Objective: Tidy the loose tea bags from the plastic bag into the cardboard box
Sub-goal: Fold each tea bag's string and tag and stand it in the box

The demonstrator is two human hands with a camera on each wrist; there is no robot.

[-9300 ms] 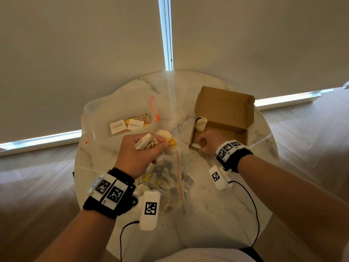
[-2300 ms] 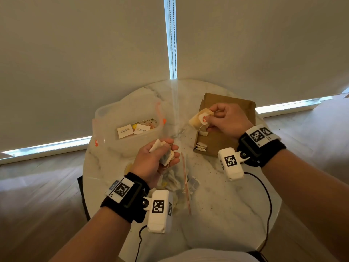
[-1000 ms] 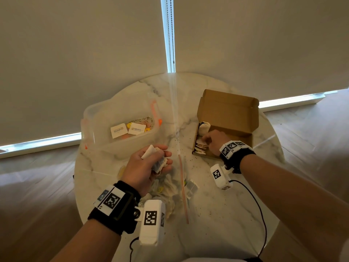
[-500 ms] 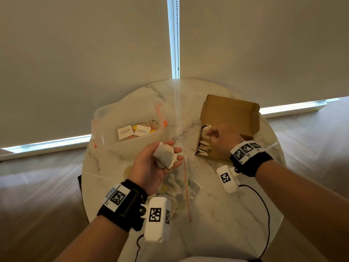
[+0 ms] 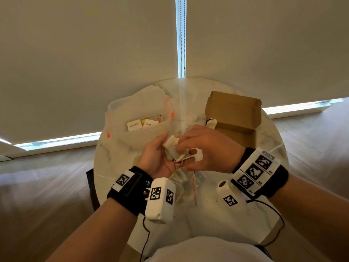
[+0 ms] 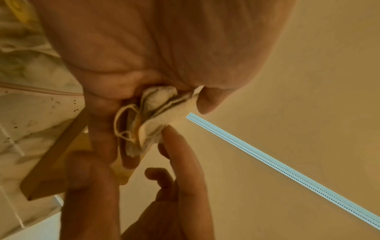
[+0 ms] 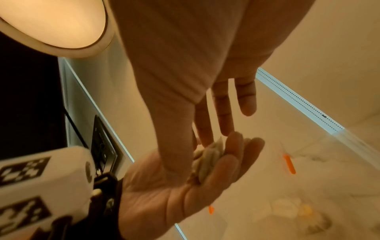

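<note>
Your left hand cups a small bunch of soft, light, cream paper tea bags above the counter, your right hand pinches one, so hold its body gently, not the string.

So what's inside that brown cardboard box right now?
In the head view, one pale tea bag leans at the near-left corner of the cardboard box. The right hand covers the rest of the box's floor, so any other bags there cannot be seen.
</note>
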